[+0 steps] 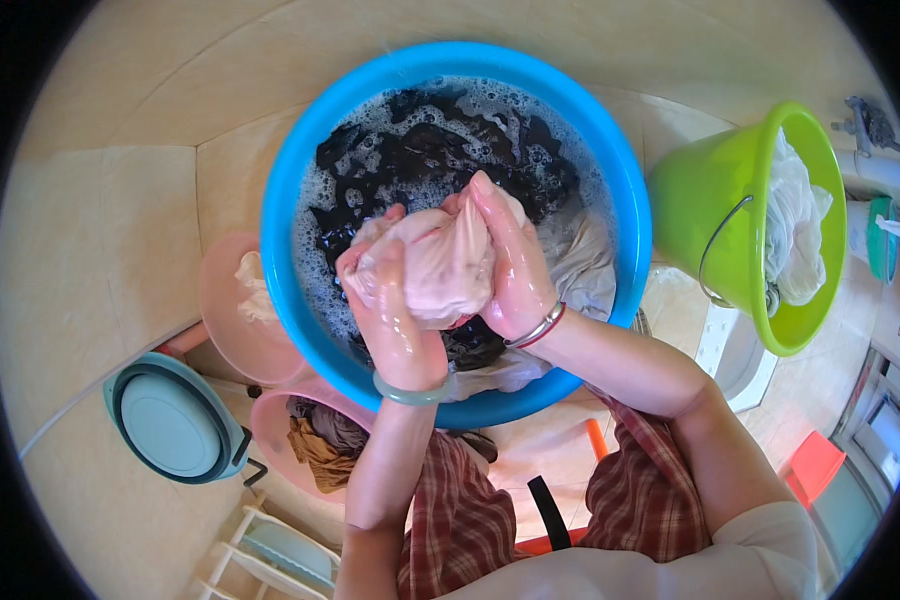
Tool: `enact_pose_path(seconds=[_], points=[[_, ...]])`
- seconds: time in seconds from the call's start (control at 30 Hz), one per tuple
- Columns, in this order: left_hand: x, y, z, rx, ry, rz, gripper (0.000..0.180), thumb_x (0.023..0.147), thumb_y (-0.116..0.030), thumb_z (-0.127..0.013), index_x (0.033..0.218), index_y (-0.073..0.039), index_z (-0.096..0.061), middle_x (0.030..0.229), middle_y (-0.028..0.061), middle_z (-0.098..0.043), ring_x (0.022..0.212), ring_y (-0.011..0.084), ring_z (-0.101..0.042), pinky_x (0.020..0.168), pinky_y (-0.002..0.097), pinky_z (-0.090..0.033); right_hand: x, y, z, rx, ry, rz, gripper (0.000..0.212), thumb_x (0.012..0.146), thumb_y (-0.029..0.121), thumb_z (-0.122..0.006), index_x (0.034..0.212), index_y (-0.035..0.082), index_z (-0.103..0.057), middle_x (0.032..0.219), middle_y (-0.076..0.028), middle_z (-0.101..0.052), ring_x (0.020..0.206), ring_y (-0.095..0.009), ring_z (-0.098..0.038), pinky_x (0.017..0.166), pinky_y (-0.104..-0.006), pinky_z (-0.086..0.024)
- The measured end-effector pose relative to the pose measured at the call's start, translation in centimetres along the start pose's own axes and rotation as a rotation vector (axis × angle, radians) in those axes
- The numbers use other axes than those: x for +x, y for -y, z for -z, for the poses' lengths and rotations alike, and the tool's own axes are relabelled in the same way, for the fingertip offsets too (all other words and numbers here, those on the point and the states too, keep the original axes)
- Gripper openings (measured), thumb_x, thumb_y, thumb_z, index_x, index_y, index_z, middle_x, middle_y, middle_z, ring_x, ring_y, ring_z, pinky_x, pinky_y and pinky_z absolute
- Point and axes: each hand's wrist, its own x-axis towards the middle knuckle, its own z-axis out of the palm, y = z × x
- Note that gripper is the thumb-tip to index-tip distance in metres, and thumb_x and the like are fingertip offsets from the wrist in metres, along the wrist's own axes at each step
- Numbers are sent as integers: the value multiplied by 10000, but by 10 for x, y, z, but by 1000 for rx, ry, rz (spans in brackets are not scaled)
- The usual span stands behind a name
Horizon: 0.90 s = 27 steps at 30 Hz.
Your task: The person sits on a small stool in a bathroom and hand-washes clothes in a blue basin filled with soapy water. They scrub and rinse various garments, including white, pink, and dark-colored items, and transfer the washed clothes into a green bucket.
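My left hand (400,330) and my right hand (515,265) grip a bunched pale pink cloth (438,265) from both sides. It is wet, and suds shine on my fingers. Both hands are over a large round blue tub (622,190) of foamy water. Dark fabric (420,145) floats across much of the water beyond my hands. A light grey cloth (585,265) lies against the tub's right side, and part of it shows near the front rim. On my left wrist sits a pale green bangle; a silver bangle and a red band circle the right.
At right stands a green bucket (705,215) with white cloth (795,225) in it. Left of the tub are a pink basin (235,335) with a pale cloth and another pink basin (270,440) with brown and grey clothes. A teal collapsible basin (175,420) is at far left.
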Motion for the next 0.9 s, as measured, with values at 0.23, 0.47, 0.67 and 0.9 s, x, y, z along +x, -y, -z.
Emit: enact_pose_path(seconds=[0.23,0.47,0.67,0.9], points=[[-4,-9,12,809,426,-810,268,678,-59,-756,894,-97,-602,1134,158,-623,1159,366,-567,994,447,-450,8,-14,32,348,97,-576,203,993,324,-564,968,123,-582,882,0,-637,820,-120,-632,724,-290,-535],[-12,-38,8,1136,896,-1179,284,501,-131,-721,777,-197,-703,966,64,-690,1043,348,-643,945,517,-487,15,-9,30,111,364,-816,235,958,323,-615,985,90,-615,863,-13,-644,797,-112,-637,695,-270,-532],[-35,-39,8,1304,1082,-1523,197,583,-238,-630,760,-159,-665,926,51,-656,991,296,-669,898,454,-516,6,10,-1,-377,546,-851,352,928,401,-641,823,65,-623,740,-17,-611,684,-103,-591,615,-258,-476],[-35,-14,17,1342,1142,-1958,211,731,-268,-560,744,-73,-641,823,63,-613,856,248,-649,852,394,-551,2,11,-9,-606,657,-839,381,940,349,-622,722,36,-624,685,-34,-611,611,-113,-567,571,-276,-467]])
